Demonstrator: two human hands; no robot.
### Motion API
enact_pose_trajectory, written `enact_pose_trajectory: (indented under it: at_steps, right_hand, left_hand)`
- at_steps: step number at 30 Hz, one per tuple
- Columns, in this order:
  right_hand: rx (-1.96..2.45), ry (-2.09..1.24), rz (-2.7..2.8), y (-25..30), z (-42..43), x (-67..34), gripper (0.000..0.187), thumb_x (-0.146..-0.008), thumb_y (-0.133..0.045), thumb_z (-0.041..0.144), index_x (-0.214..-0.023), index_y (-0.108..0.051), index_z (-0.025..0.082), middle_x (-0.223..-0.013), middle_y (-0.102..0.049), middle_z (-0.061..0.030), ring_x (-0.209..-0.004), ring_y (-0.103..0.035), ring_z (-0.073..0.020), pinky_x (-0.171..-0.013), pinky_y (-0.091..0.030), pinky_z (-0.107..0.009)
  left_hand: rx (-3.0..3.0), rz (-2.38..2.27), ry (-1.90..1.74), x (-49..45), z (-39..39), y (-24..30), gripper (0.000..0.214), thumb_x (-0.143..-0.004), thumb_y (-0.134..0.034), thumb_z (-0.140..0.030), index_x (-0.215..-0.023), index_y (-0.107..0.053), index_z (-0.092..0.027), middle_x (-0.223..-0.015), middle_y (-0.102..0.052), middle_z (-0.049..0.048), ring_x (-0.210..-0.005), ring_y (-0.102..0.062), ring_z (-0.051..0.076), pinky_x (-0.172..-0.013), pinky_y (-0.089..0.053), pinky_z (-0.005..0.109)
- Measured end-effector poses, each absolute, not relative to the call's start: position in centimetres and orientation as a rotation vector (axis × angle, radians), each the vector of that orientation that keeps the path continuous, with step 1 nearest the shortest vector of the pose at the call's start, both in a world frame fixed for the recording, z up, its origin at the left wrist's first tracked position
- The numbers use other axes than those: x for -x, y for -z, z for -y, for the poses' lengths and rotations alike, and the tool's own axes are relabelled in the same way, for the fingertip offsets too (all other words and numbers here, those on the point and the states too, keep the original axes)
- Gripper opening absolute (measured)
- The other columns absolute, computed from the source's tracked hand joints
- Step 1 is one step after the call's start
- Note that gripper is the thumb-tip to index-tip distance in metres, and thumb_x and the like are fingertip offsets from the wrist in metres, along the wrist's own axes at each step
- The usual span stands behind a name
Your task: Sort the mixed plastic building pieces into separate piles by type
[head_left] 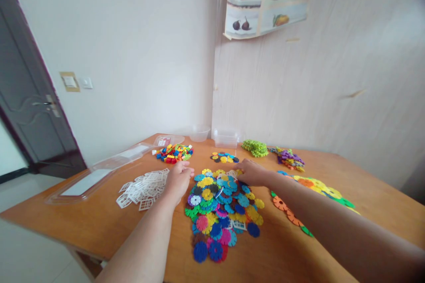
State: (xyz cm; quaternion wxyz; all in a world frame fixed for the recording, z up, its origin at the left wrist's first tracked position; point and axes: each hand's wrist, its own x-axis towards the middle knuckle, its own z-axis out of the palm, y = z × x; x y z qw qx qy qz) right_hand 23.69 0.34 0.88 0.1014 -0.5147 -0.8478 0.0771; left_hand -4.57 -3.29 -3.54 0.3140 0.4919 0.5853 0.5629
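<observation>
A heap of colourful notched plastic discs [215,194] lies in front of me, with a few white lattice pieces [238,224] among them. At the heap's upper left edge is my left hand [178,179], its fingers loosely apart and nothing visible in them. My right hand [252,172] reaches onto the heap's upper right, fingers bent down at the discs beside a white piece. What its fingertips hold, if anything, is too small to make out. Left of my left hand spreads a pile of white window-like lattice pieces [144,188].
Farther back are small building bricks [174,153], a few discs [224,157], green pieces [255,147] and purple pieces [289,158]. Joined discs [292,217] lie under my right forearm. Clear tubs [226,137] stand by the wall; clear lids [86,183] lie left on the wooden table [43,219].
</observation>
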Motion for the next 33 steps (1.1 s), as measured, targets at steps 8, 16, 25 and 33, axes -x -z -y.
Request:
enact_pose_trajectory:
  at_steps: [8,16,25,33]
  right_hand:
    - [1.551,-0.295,2.339,-0.6,-0.9,-23.2,0.023,-0.069,-0.068,0.026,-0.09,-0.067,0.017,-0.082,-0.065,-0.0028,-0.073,-0.058,-0.0153,-0.06,-0.041,-0.023]
    - [1.534,-0.359,2.141,-1.0,0.2,-23.8,0.015,-0.08,-0.058,0.032,-0.076,-0.061,0.017,-0.062,-0.058,0.0021,-0.058,-0.052,-0.0112,-0.05,-0.035,-0.021]
    - [1.592,-0.376,1.848,-4.4,3.3,-31.2,0.022,-0.077,-0.057,0.04,-0.076,-0.063,0.018,-0.062,-0.058,0.0019,-0.058,-0.052,-0.0121,-0.053,-0.037,-0.023]
    - [1.696,-0.434,1.677,-5.0,6.0,-38.6,0.031,-0.073,-0.059,0.049,-0.065,-0.055,0.02,-0.053,-0.043,0.0049,-0.051,-0.037,-0.0097,-0.048,-0.029,-0.023]
  left_hand:
    - [-1.334,-1.544,-1.502,4.8,3.1,3.9,0.035,-0.078,-0.056,-0.026,-0.111,-0.057,-0.016,-0.089,-0.071,0.0085,-0.079,-0.069,0.018,-0.078,-0.052,0.032]
    - [-1.311,-1.523,-1.493,4.6,3.3,3.7,0.037,-0.076,-0.055,-0.023,-0.112,-0.056,-0.016,-0.093,-0.07,0.0092,-0.081,-0.069,0.018,-0.079,-0.053,0.033]
    - [-1.308,-1.515,-1.496,4.5,3.6,3.1,0.037,-0.074,-0.057,-0.025,-0.11,-0.057,-0.015,-0.089,-0.071,0.0085,-0.081,-0.069,0.02,-0.077,-0.054,0.034]
    - [-1.272,-1.511,-1.499,4.6,3.4,2.9,0.035,-0.072,-0.058,-0.025,-0.106,-0.057,-0.016,-0.091,-0.07,0.0085,-0.083,-0.069,0.02,-0.078,-0.054,0.034]
